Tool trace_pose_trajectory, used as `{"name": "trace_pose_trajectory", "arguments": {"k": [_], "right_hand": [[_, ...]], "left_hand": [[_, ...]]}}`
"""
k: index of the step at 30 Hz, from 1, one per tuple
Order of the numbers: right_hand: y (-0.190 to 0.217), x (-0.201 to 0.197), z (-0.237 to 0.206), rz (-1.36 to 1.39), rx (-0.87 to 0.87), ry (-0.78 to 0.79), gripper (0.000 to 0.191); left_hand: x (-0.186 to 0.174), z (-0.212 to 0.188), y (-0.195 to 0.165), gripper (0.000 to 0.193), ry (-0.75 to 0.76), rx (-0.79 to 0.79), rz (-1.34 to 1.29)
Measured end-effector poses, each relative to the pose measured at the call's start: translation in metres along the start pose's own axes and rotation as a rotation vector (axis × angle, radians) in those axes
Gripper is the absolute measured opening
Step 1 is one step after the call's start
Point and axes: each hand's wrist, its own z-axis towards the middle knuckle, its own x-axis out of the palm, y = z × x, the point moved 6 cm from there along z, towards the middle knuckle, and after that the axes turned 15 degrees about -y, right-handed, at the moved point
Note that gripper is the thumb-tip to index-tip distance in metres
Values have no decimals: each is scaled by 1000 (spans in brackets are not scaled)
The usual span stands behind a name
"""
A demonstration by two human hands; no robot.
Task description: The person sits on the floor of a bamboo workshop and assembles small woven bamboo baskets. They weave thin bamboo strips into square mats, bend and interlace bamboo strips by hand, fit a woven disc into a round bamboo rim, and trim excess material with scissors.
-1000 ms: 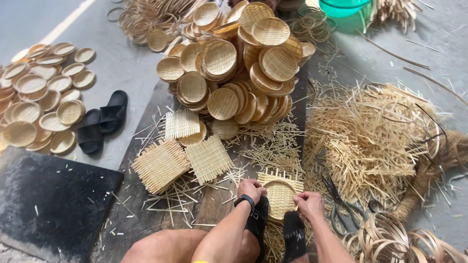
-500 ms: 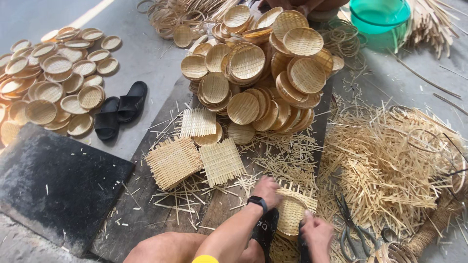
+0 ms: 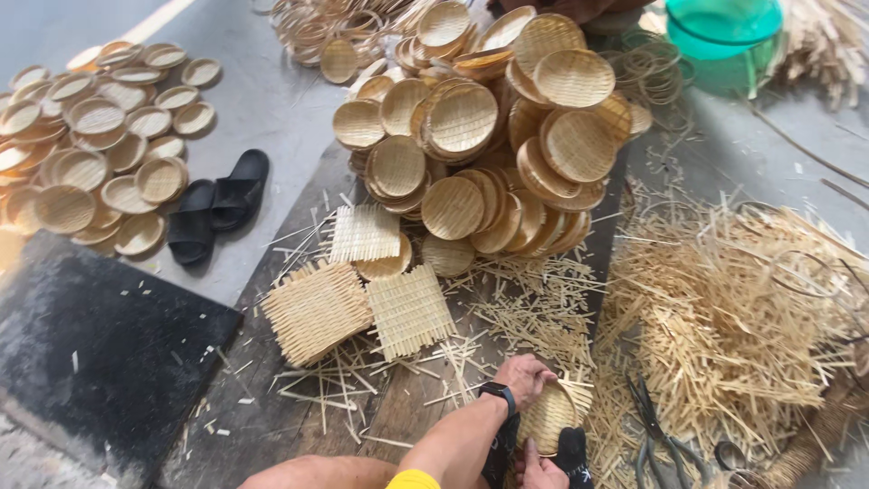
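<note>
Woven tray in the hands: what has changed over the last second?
The small woven bamboo tray has been tilted from lying flat to standing on edge. The left hand has shifted over its upper rim; the right hand has dropped to its lower edge. Both kept their grip. The square woven mats, the pile of finished trays and the black sandals lie as before.

You're working in soft, even daylight; shadows under your left hand (image 3: pixel 523 378) and the tray (image 3: pixel 547 418) below its fingers are faint. Up and left of your fingers the floor (image 3: pixel 272 100) looks pale and slightly washed out. Focus is sharp near the fingers, while the far corners stretch and soften a little
</note>
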Motion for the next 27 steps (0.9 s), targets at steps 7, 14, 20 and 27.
{"name": "trace_pose_trajectory", "arguments": {"k": [7, 14, 20, 27], "right_hand": [[98, -73, 41, -231, -730, -317, 34], [102, -45, 85, -315, -430, -246, 48], [95, -46, 97, -348, -322, -142, 49], [141, 10, 68, -114, -652, 315, 48]], "left_hand": [[7, -1, 9, 18, 36, -170, 57], [17, 2, 21, 30, 106, -402, 16], [25, -2, 37, 37, 149, -590, -78], [18, -8, 48, 62, -151, -598, -234]]}}
